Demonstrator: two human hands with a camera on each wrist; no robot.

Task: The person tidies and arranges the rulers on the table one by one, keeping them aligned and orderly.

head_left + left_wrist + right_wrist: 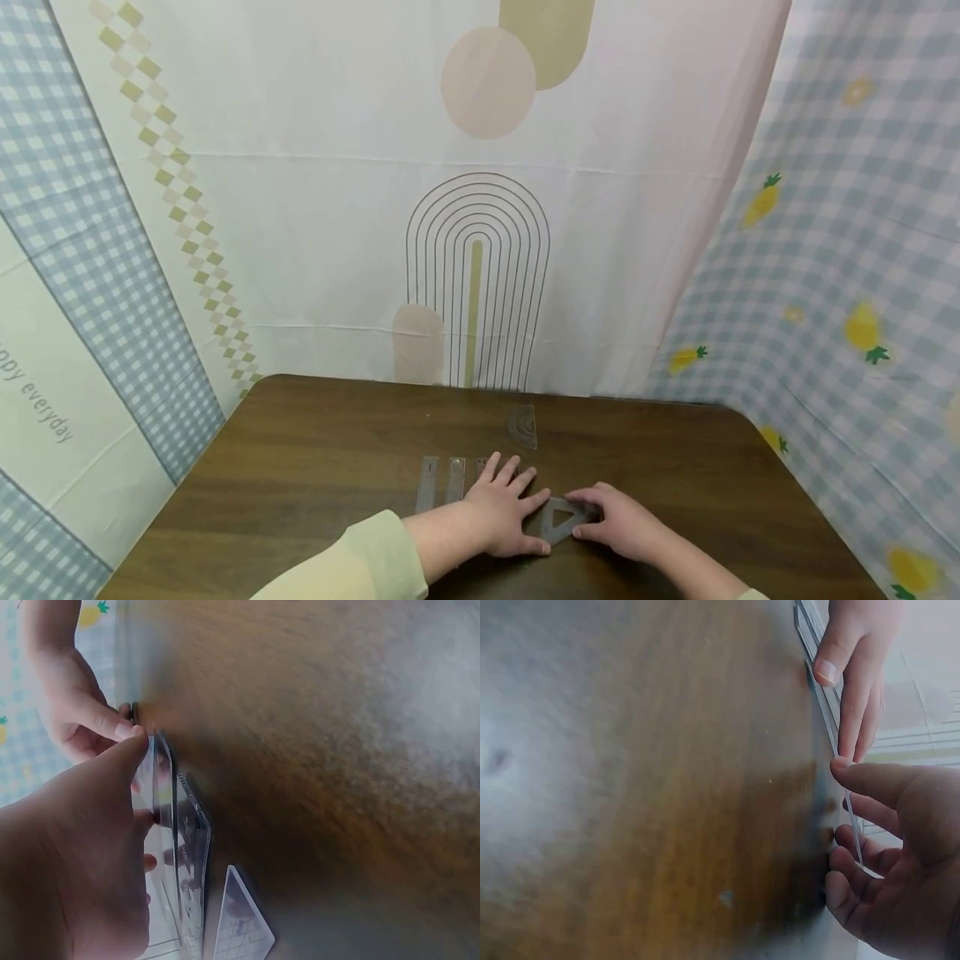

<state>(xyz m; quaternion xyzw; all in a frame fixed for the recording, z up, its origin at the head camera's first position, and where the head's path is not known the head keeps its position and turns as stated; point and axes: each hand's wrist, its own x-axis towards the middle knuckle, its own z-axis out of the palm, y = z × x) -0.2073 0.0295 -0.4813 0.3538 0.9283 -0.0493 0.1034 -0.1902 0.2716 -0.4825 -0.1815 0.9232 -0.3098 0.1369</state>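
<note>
My left hand [504, 512] lies palm down with its fingers spread, over a clear piece [481, 463] that it mostly covers. Its thumb and forefinger reach the left side of a clear triangular set square [547, 527] with a triangular cut-out. At the opposite side, my right hand [618, 521] pinches the set square between thumb and fingers. In the right wrist view the set square [856, 844] appears edge-on between the right thumb and fingers. Two clear straight rulers, a left one [427, 483] and a right one [456, 478], lie side by side left of my left hand.
Beyond the hands, a clear protractor [522, 427] lies toward the back of the brown wooden table [315, 450]. A patterned white cloth [315, 233] hangs behind the table, and a blue checked cloth [810, 275] hangs at the right.
</note>
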